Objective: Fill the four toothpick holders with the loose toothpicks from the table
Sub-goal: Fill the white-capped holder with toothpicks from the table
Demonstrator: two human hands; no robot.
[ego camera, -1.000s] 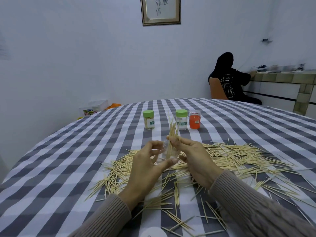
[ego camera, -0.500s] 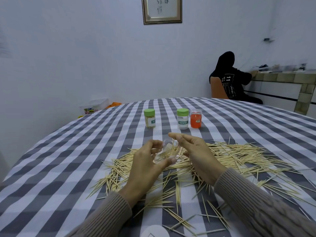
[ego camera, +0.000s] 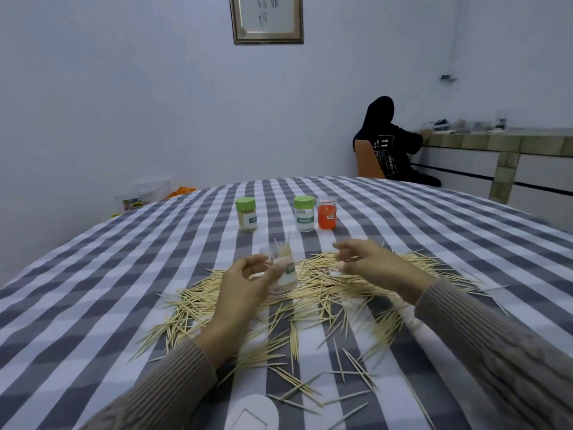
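My left hand (ego camera: pixel 245 283) grips a clear toothpick holder (ego camera: pixel 283 271) just above the table, with several toothpicks sticking out of its open top. My right hand (ego camera: pixel 369 259) hovers to the right of it, fingers loosely curled and holding nothing I can make out. A wide heap of loose toothpicks (ego camera: pixel 325 293) lies under and around both hands. Farther back stand two green-lidded holders (ego camera: pixel 246 214) (ego camera: pixel 304 213) and an orange holder (ego camera: pixel 326 213).
The table wears a grey and white checked cloth (ego camera: pixel 93 290). A white round lid (ego camera: pixel 251 412) lies at the near edge. A person in black (ego camera: pixel 390 144) sits on an orange chair beyond the table, by a tiled counter (ego camera: pixel 496 141).
My right hand has let go of the bundle of toothpicks into the clear holder and drawn away to the right. My left hand has tilted the holder more upright.
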